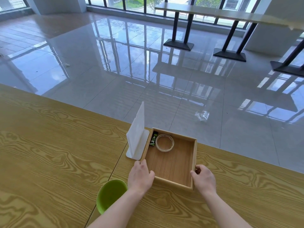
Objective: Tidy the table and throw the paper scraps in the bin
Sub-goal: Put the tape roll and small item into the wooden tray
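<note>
Wooden tray [195, 155]: stiff, probably light. Your left hand [140, 176] and right hand [204, 178] grip its near corners, fingers [142, 162] clamping the walls. Carry level; the tape roll [164, 143] may slide.

tray [195, 155] tan | bowl [110, 195] green | stand [137, 137] white | table [49, 153] wood-grain yellow

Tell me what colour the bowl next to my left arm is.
The bowl is bright lime green, plain with no pattern; the head view shows it.

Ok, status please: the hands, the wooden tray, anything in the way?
Left hand, right hand grip wooden tray at near corners. Tape roll, green packet inside. White stand beside its left wall.
</note>
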A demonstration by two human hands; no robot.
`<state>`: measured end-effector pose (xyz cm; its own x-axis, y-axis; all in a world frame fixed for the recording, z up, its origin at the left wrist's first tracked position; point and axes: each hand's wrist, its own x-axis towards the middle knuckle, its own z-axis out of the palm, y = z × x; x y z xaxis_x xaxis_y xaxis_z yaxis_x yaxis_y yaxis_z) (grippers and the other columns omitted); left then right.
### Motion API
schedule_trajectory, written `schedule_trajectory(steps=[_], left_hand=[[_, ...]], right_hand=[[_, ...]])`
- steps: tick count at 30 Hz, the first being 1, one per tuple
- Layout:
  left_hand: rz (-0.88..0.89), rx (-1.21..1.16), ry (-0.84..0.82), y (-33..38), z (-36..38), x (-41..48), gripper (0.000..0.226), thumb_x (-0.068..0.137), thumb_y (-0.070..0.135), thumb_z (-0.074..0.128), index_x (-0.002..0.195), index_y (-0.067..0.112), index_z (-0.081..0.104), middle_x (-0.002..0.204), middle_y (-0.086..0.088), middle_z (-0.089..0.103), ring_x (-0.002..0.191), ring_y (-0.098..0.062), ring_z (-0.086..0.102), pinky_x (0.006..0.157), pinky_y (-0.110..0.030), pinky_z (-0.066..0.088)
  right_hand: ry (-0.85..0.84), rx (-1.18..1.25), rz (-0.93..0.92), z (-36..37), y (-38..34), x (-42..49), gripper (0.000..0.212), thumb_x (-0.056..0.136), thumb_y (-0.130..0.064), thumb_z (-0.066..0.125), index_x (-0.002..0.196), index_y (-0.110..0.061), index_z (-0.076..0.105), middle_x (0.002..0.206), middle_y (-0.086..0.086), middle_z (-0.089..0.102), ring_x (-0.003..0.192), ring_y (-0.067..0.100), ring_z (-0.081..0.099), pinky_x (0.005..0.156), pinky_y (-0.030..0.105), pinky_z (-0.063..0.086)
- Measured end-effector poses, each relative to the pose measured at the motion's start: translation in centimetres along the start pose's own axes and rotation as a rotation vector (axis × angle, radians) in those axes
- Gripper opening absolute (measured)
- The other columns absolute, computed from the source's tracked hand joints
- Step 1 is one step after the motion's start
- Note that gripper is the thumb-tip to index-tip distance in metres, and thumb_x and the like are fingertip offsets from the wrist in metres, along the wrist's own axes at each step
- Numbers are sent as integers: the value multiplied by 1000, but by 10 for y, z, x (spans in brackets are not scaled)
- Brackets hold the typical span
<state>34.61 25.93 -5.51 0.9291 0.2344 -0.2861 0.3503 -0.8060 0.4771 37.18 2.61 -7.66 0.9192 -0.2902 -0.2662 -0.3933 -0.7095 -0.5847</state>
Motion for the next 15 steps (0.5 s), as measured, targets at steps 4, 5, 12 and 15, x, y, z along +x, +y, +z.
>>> schedule_trajectory(steps=[4, 5, 12, 15], left_hand=[[14, 9, -18, 1, -1, -1, 50, 91, 32, 52, 136, 12, 43, 128, -7, 51, 109, -19, 55, 85, -26, 42], [18, 10, -23, 1, -1, -1, 52, 91, 32, 52, 137, 12, 42, 130, -8, 50, 111, -19, 55, 87, -27, 43], [138, 144, -2, 3, -4, -4, 58, 92, 35, 49, 142, 12, 32, 132, -7, 47, 113, -19, 50, 91, -28, 44], [192, 234, 10, 4, -5, -5, 64, 92, 38, 48, 147, 12, 26, 140, -10, 43, 124, -22, 46, 100, -32, 42]], right_hand=[[-7, 17, 6, -1, 1, -1, 38, 92, -22, 64, 126, -7, 60, 118, 10, 67, 111, 28, 60, 91, 37, 49], [-12, 19, 7, -1, 1, -1, 38, 92, -23, 64, 127, -7, 60, 119, 10, 67, 111, 28, 60, 91, 38, 49], [20, 0, -39, -9, -6, -7, 35, 92, -24, 64, 123, -8, 61, 105, 5, 65, 95, 21, 59, 81, 32, 48], [40, -29, -91, -16, -10, -10, 36, 91, -21, 65, 125, -9, 59, 100, 4, 64, 90, 19, 60, 76, 31, 48]])
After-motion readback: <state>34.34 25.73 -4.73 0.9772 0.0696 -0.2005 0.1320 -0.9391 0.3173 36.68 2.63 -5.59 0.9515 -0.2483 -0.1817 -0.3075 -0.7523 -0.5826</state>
